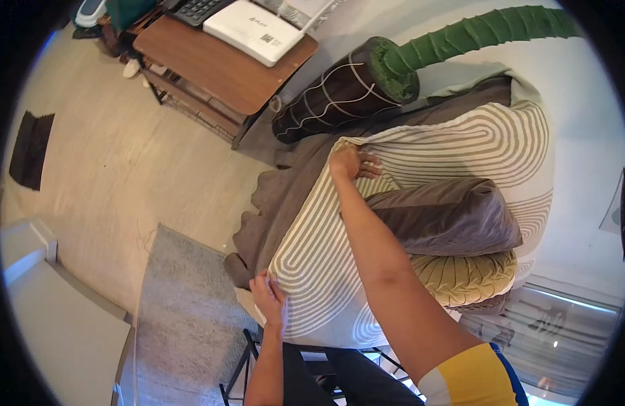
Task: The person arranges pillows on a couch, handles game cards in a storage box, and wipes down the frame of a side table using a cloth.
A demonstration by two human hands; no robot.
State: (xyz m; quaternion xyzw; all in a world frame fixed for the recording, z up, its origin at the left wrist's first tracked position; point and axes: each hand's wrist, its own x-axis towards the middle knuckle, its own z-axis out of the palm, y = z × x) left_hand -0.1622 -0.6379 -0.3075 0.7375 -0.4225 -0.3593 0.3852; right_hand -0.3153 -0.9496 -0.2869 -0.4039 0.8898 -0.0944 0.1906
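Note:
My left hand [269, 299] grips the front edge of a cream and tan striped throw [312, 254] near its lower left corner. At the throw's upper edge, on the seat, lies my right hand [350, 162], its thumb side hidden; whether it pinches the cloth is unclear. The throw covers the seat and back of a sofa with a brown scalloped cover [272, 203]. On it, right of my forearm, rest a brown velvet cushion [444, 218] and a pleated round mustard cushion [470, 276].
Behind the sofa's far end stands a dark planter [338, 96] with a thick green stem. A wooden side table [206, 61] holds a white router [254, 30] and a telephone [196, 12]. A grey rug [191, 314] lies on the floor, beside a white piece of furniture [64, 325].

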